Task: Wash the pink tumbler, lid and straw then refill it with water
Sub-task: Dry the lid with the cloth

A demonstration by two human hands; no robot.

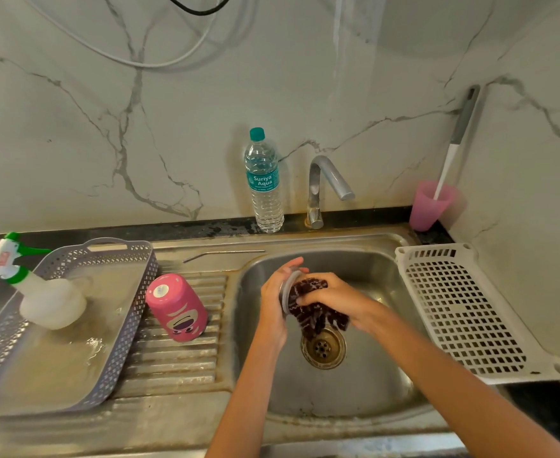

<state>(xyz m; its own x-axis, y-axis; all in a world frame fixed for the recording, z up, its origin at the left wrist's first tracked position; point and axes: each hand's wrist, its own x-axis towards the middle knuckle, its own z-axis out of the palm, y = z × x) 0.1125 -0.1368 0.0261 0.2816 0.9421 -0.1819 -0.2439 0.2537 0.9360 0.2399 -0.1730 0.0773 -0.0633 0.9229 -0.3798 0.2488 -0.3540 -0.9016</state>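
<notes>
The pink tumbler [177, 308] stands upside down on the ribbed drainboard, left of the sink bowl. A bent metal straw [223, 253] lies on the steel ledge behind it. Over the sink bowl [364, 378], my left hand [273, 300] holds the round clear lid [288, 290] on edge. My right hand [333, 297] grips a dark brown scrub cloth [316, 312] and presses it against the lid's face. The cloth hangs down toward the drain [323, 348].
A tap [326, 190] and a water bottle [264, 183] stand at the back. A grey basket [133, 312] holding a spray bottle [37, 292] sits left. A white perforated tray [470, 312] lies right; a pink cup [429, 206] with a brush stands in the corner.
</notes>
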